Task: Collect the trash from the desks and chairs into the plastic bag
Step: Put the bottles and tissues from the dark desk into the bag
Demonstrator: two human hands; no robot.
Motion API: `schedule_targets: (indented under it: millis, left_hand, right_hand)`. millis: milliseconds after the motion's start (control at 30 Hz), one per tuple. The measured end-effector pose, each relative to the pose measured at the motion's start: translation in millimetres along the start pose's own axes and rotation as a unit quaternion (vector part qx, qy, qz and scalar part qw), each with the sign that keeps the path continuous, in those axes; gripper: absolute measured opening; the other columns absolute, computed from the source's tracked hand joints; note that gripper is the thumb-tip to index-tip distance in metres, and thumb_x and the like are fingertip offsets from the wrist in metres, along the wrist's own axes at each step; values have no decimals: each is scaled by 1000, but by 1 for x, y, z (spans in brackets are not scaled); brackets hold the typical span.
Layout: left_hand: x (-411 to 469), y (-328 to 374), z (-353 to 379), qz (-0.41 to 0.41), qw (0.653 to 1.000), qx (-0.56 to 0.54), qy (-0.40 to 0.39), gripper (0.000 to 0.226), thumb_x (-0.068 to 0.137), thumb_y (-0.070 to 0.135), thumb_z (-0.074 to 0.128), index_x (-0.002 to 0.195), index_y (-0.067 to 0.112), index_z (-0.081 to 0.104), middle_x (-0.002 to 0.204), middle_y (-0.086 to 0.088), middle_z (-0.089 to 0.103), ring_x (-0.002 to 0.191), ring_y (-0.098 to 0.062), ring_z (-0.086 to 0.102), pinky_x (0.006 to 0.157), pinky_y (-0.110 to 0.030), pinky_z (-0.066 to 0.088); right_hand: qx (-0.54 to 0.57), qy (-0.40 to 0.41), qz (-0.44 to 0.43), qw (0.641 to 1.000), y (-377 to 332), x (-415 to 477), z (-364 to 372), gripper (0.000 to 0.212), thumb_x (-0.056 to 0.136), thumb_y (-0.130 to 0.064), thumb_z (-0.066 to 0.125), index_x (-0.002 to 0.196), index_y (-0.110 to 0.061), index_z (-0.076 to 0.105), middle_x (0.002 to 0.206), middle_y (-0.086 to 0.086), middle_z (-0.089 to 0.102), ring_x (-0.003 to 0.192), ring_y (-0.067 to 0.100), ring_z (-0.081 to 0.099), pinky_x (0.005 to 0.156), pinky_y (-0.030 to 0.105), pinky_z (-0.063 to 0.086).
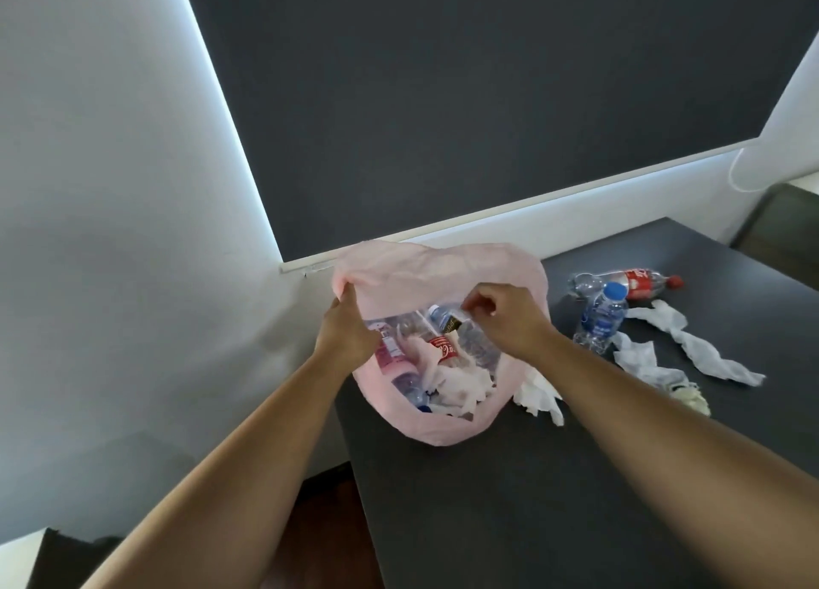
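A pink plastic bag (436, 267) stands open at the far left corner of a dark desk (509, 500). Inside it lie several bottles and crumpled tissues. My left hand (348, 329) pinches the bag's left rim. My right hand (503, 316) is closed at the right side of the bag's mouth, above a clear bottle inside; whether it grips the rim or the bottle is unclear. On the desk to the right lie a blue-capped water bottle (602, 318), a red-labelled cola bottle (629, 282) and crumpled white tissues (691, 344).
A white tissue (538, 395) lies against the bag's right side. A small pale wad (691, 393) sits near the tissues. A dark blind and white wall stand behind the desk. A chair back (780, 220) shows at the far right. Wooden floor lies left of the desk.
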State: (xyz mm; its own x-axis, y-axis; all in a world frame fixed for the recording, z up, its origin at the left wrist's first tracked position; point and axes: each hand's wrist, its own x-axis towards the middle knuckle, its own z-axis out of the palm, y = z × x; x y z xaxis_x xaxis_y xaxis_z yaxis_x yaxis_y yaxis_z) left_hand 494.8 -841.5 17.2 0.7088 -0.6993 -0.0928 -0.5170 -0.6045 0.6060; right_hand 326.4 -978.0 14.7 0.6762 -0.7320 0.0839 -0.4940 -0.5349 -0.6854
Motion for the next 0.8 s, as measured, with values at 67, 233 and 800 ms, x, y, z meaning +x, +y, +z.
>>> schedule_targets:
  millis: [67, 233, 800]
  left_hand:
    - [1, 4, 5, -2, 1000, 18, 13, 84, 85, 15, 66, 150, 17, 13, 134, -13, 48, 109, -29, 55, 70, -26, 41]
    - [12, -1, 20, -47, 998, 0, 51, 81, 80, 20, 70, 145, 17, 22, 128, -14, 56, 110, -36, 57, 70, -31, 40]
    - [32, 0, 51, -72, 997, 8, 30, 80, 84, 11, 66, 148, 15, 19, 133, -16, 51, 116, -35, 52, 73, -30, 41]
  right_hand:
    - [37, 96, 30, 994, 13, 2, -32, 28, 88, 2, 45, 86, -13, 69, 91, 0, 68, 81, 12, 60, 70, 18, 44]
    - [-44, 118, 188, 974, 109, 1, -57, 27, 88, -9, 45, 107, -17, 62, 111, 7, 65, 96, 27, 61, 82, 38, 53]
    - [-39, -49, 311, 948, 181, -14, 37, 25, 89, -7, 51, 111, -9, 62, 96, 13, 68, 81, 26, 69, 71, 39, 59]
